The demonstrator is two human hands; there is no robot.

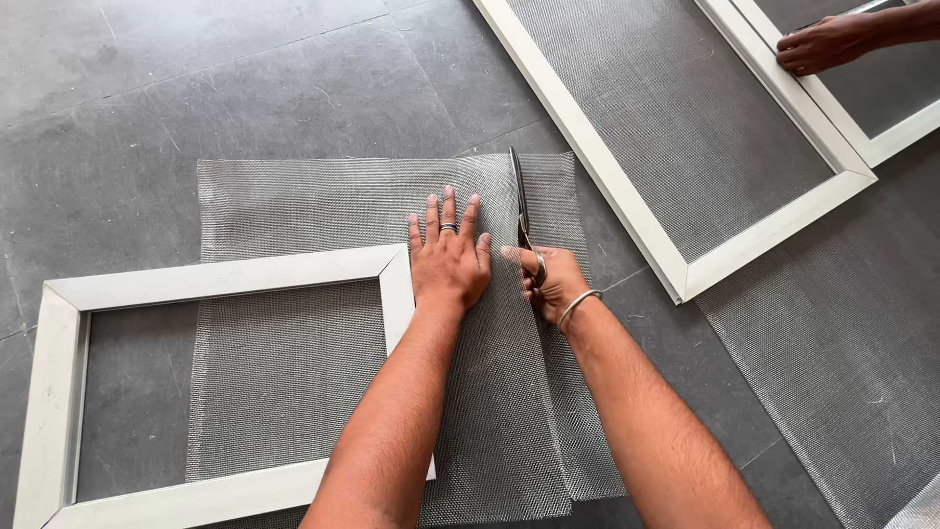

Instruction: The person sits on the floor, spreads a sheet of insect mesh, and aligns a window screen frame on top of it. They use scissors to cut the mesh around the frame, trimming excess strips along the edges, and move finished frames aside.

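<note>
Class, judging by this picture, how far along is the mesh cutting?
Done: the cut runs from the near edge of the grey mesh up to the right hand. In hand: that hand works the scissors while the left hand presses the mesh flat beside the white frame. Left: the stretch under the blades.

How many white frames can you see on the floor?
3: one frame lies on the mesh beside the left hand, a second frame sits upper right, a third frame shows partly at the right edge.
</note>
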